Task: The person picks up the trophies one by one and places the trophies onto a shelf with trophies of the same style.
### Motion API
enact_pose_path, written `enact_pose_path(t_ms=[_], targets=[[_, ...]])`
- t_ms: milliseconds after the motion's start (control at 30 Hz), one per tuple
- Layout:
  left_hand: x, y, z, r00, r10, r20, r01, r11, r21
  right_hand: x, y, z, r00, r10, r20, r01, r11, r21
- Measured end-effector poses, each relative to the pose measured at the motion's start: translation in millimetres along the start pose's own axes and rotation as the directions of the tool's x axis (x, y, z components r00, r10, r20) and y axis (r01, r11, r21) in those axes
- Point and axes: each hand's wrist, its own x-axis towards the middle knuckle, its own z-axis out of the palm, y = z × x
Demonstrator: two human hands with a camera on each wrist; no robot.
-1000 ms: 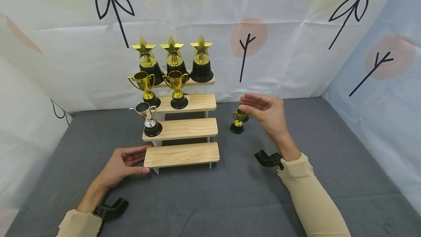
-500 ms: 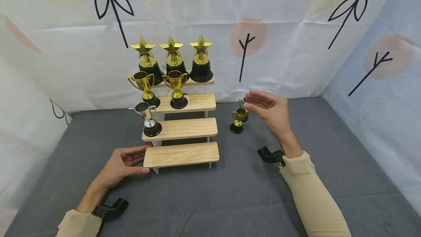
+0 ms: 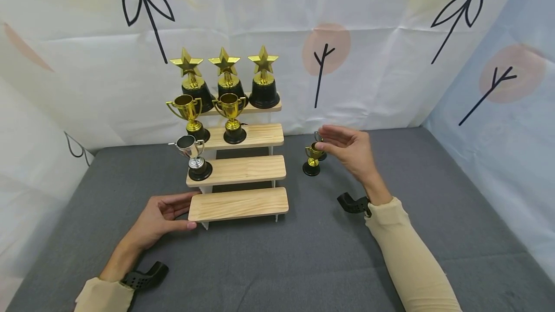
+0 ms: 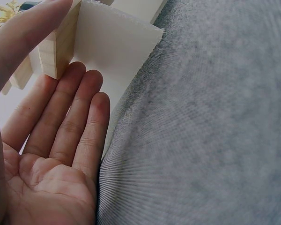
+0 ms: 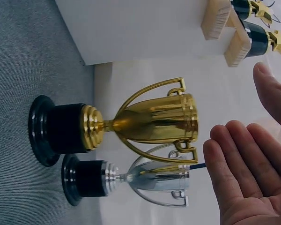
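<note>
My left hand (image 3: 153, 220) rests at the left end of the lowest step of a wooden display stand (image 3: 238, 203). Its long fingers (image 4: 65, 117) lie nearly straight, tips touching the wooden board (image 4: 61, 47), while the thumb is along the front edge. On the other side, my right hand (image 3: 351, 150) hovers with extended fingers beside a small gold trophy cup (image 5: 154, 119). In the right wrist view there is a gap between those fingers and the cup. A silver trophy cup (image 5: 164, 180) stands upright just behind the gold one, mostly covered in the head view.
Three gold star trophies (image 3: 263, 76) fill the top step. Two gold trophy cups (image 3: 234, 110) stand on the step below, with a silver trophy cup (image 3: 197, 155) at the left of the third. Grey cloth (image 3: 260, 268) covers the table; a printed white backdrop (image 3: 390, 85) hangs behind.
My right hand drew slightly back to the right from the gold trophy cup, then came in toward it again. The left hand stays at the stand, and the trophies have not moved.
</note>
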Motion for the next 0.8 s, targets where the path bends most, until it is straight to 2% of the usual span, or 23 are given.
enact_pose_path(t_ms=[367,800], targets=[[-0.4,-1.0,0.0,1.0,0.003,0.002,-0.003,1.0,-0.007,-0.6,11.8,4.2,0.999,0.012,0.045,-0.009,0.998,-0.061],[-0.2,-0.9,-0.6,1.0,0.003,-0.003,-0.003,1.0,-0.011,-0.7,17.7,6.0,0.993,0.101,0.065,-0.096,0.993,-0.074]])
